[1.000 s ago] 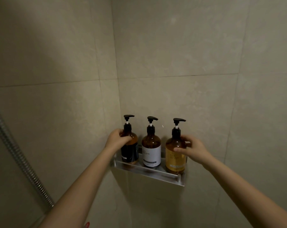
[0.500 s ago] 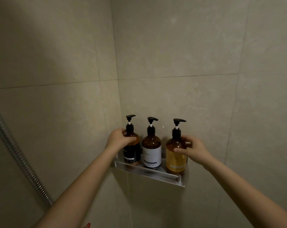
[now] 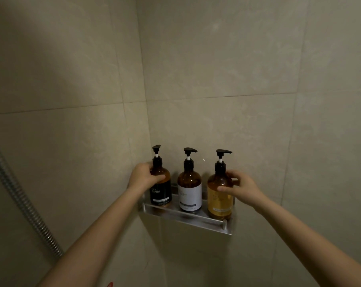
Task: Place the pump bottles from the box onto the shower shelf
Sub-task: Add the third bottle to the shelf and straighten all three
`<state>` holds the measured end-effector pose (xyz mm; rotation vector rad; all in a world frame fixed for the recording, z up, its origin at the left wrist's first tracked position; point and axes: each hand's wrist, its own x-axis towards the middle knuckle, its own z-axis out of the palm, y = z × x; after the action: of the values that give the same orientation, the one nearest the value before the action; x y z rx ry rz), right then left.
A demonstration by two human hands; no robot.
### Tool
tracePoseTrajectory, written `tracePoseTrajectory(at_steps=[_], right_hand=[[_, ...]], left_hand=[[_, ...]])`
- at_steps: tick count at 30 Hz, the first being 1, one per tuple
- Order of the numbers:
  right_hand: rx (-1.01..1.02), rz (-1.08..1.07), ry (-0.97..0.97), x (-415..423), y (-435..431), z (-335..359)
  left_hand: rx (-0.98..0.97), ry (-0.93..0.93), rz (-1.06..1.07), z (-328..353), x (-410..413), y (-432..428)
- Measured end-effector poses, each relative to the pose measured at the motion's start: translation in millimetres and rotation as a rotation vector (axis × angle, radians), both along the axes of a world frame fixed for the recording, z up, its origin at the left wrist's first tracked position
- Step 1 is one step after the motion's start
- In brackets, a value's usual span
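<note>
Three pump bottles stand upright in a row on the shower shelf, a metal ledge with a low front rail fixed in the corner of the tiled wall.

Positions:
- The black-label bottle stands at the left end, nearest the corner.
- The white-label bottle stands in the middle, untouched, with small gaps to each neighbour.
- The yellow-label bottle stands at the right end, close to the shelf's edge.

Grip state: the left hand is wrapped around the shoulder of the black-label bottle and holds it. The right hand is curled around the shoulder of the yellow-label bottle, thumb on the front face.

Handling: the bottles appear rigid, amber and smooth-walled, either glass or hard plastic; which one cannot be told. All look nearly full, so expect notable weight. Treat the walls as slippery if wet and as breakable against tile. Take hold at the shoulder or mid-body, not at the pump head, which may depress or pull loose.

Task status: placement appears essentially complete; only squaring the end bottles behind the rail seems to remain. A shower hose hangs at far left. The box is not in view.
</note>
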<state>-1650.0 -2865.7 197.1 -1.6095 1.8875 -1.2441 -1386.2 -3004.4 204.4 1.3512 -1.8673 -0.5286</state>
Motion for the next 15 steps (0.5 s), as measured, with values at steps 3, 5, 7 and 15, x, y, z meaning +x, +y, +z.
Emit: tracePoseTrajectory(at_steps=[3, 5, 7, 15], right_hand=[[-0.001, 0.003, 0.006, 0.0, 0.2, 0.0], [-0.003, -0.007, 0.007, 0.1, 0.2, -0.8], [-0.002, -0.013, 0.003, 0.2, -0.4, -1.3], [-0.009, -0.009, -0.002, 0.5, 0.6, -3.3]], left_hand=[[0.014, -0.006, -0.003, 0.2, -0.2, -1.8], [0.026, -0.011, -0.007, 1.1, 0.4, -2.6], [0.031, -0.018, -0.009, 1.4, 1.3, -4.1], [0.037, 0.02, 0.027, -4.0, 1.4, -3.2]])
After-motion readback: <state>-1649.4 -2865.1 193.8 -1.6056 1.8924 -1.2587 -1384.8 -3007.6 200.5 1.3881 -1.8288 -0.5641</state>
